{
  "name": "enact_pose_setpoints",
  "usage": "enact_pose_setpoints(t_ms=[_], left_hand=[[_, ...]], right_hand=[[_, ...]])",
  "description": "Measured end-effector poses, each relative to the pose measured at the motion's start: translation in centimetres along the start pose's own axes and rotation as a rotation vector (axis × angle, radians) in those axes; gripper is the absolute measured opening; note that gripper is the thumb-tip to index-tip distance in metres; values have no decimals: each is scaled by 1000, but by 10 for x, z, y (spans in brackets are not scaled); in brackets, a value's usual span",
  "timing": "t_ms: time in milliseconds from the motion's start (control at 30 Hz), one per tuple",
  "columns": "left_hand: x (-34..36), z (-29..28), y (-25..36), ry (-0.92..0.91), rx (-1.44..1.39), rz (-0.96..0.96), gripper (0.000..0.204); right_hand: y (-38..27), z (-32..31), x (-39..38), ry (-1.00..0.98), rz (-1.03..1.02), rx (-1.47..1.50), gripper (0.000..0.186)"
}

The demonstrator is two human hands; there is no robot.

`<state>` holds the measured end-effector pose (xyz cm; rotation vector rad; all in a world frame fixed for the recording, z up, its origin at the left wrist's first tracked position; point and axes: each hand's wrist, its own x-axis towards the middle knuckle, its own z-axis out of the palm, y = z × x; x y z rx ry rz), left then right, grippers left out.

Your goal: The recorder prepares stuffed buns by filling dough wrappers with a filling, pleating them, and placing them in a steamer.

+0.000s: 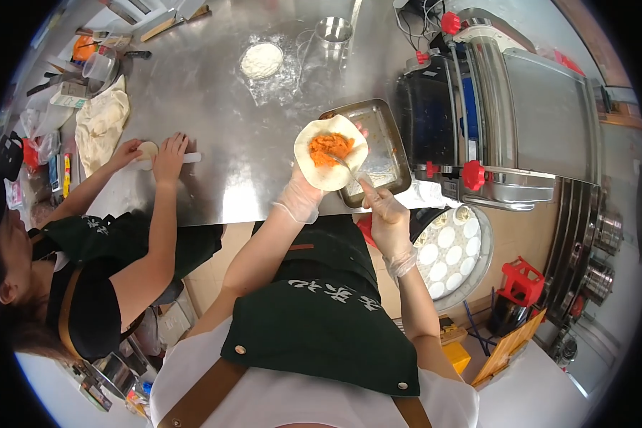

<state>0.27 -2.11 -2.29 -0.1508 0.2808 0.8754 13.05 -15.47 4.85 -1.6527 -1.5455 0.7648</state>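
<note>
My left hand (305, 194), in a clear glove, cradles a round dough wrapper (306, 161) from below, mostly hidden under it. Orange filling (327, 145) is heaped in the wrapper's middle. A slim metal utensil (344, 165) is gripped in my gloved right hand (388, 214), its tip in the filling. I cannot make out the tip's shape. Behind and partly under the wrapper lies a rectangular metal tray (401, 146) with some residue in it.
At the left, a co-worker's hands (165, 158) hold a small dough disc and a white roller. Floury dough (262, 61) and a metal cup (334, 32) lie farther off. Right stands a roller machine (488, 107); below it, a round tray (483, 250) bears several white discs.
</note>
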Motion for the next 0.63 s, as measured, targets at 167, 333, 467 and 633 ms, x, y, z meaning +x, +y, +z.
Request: enact_pose_setpoints(t_ms=[167, 333, 467, 633], left_hand=[[-3, 8, 1, 18, 0, -2, 30], [-5, 21, -3, 85, 62, 30, 27], [0, 11, 1, 38, 84, 59, 27], [-2, 12, 0, 43, 82, 70, 35]], right_hand=[[-1, -3, 0, 29, 14, 57, 53], [-5, 6, -7, 39, 182, 223, 50], [-3, 17, -3, -49, 97, -25, 49], [-8, 11, 5, 225, 18, -213, 52]])
